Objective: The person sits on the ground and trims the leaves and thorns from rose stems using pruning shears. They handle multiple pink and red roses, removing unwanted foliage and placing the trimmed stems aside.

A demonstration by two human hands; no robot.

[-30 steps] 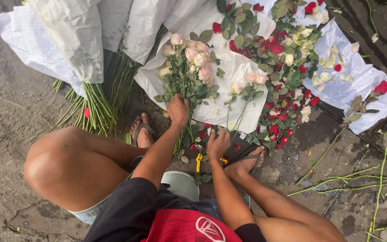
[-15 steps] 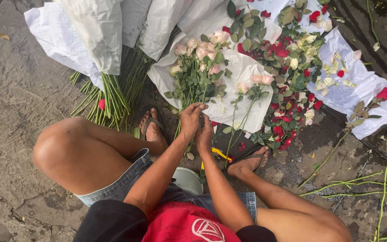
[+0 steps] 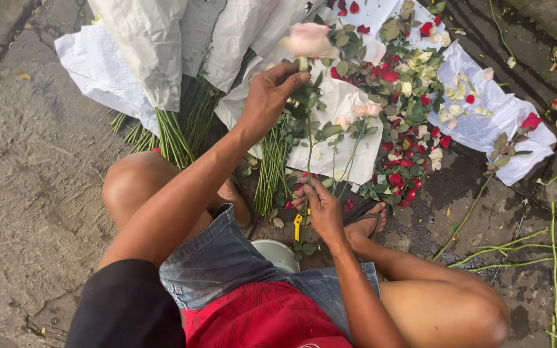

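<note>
My left hand (image 3: 271, 93) holds a pale pink rose (image 3: 308, 40) upright, gripping the stem just under the bloom. My right hand (image 3: 321, 205) is closed low on the same leafy stem (image 3: 308, 138), with a small yellow tool (image 3: 298, 226) poking out beside it. Just beyond the hands lies a bunch of pink roses with green stems (image 3: 272, 164) on white paper (image 3: 343, 106). I am squatting, knees on either side, feet in sandals.
Paper-wrapped flower bundles (image 3: 156, 45) with green stems (image 3: 175, 132) lie at the upper left. Red and cream roses and loose petals (image 3: 407, 96) cover white paper to the right. Cut stems (image 3: 517, 254) litter the wet pavement at right. A white bowl (image 3: 277, 253) sits between my legs.
My left hand has lifted one pink rose up out of the bunch toward the camera. My right hand has slid down to the lower part of its stem.
</note>
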